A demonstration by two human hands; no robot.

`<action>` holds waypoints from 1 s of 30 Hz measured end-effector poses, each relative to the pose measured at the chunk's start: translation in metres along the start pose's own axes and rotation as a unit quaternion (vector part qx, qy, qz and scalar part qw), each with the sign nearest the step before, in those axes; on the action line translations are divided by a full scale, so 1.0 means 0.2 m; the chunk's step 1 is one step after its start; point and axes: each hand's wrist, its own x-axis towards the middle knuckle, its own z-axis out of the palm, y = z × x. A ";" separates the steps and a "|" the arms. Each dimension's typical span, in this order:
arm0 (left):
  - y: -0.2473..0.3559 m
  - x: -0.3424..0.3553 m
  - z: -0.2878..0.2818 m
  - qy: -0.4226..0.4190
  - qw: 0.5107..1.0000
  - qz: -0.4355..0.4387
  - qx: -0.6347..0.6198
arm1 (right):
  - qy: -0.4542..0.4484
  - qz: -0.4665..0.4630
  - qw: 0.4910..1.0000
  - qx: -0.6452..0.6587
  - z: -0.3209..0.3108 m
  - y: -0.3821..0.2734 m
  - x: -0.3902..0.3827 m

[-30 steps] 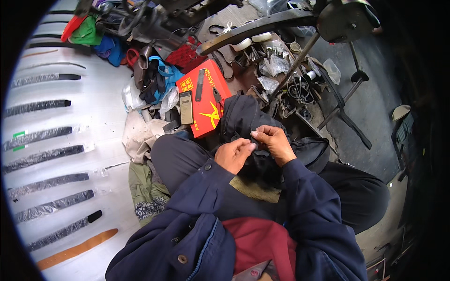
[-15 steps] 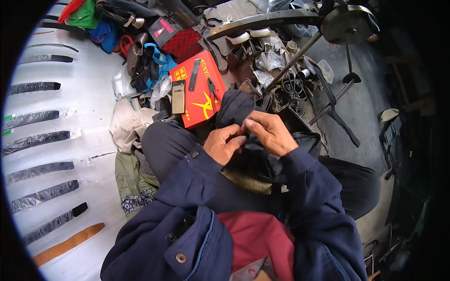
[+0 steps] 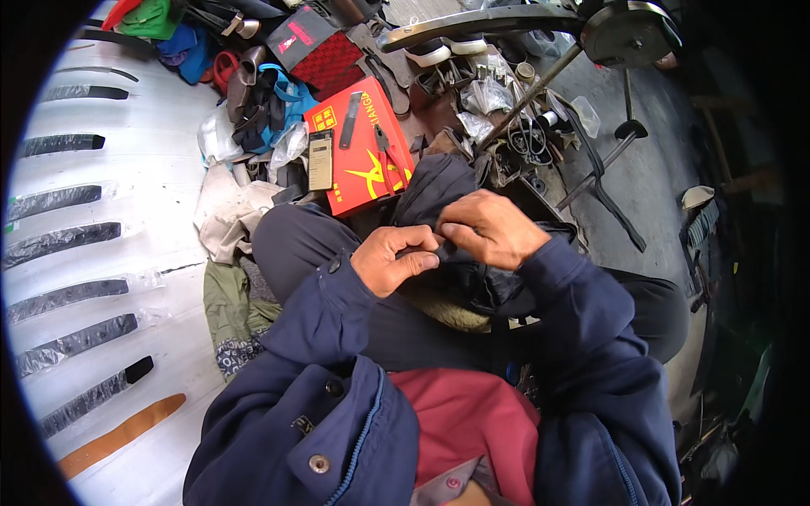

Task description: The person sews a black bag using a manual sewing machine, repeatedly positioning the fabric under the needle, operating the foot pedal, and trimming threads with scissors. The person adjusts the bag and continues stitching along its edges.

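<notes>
Head view: left hand (image 3: 395, 261) and right hand (image 3: 496, 229) come fingertip-close, fingers curled narrow; whether they pinch anything, I can't tell! Black fabric (image 3: 432, 184) bunches right beneath, between the knees, and just beyond, a red box (image 3: 347, 162) carries a phone (image 3: 321, 160).

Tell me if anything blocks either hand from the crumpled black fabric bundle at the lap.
Nothing visible does. The left hand and right hand are close together over the bundle; whether their grip holds it is hidden. The red cardboard box with yellow print lies beyond, not between.
</notes>
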 end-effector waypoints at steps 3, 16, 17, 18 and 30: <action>-0.05 0.03 0.00 0.003 0.999 0.029 -0.022 | -0.018 -0.038 0.991 -0.123 -0.08 0.02 -0.06; -0.20 0.23 0.22 -0.148 0.734 0.271 0.604 | 0.184 0.134 0.961 0.154 -0.19 0.12 -0.20; -0.21 0.25 0.21 -0.151 0.739 0.268 0.600 | 0.199 0.144 0.956 0.161 -0.18 0.14 -0.20; -0.21 0.27 0.19 -0.171 0.736 0.241 0.609 | 0.224 0.124 0.952 0.167 -0.17 0.16 -0.20; 0.25 0.16 -0.09 0.181 0.942 0.266 -0.098 | 0.251 0.186 0.935 0.168 -0.16 0.30 -0.20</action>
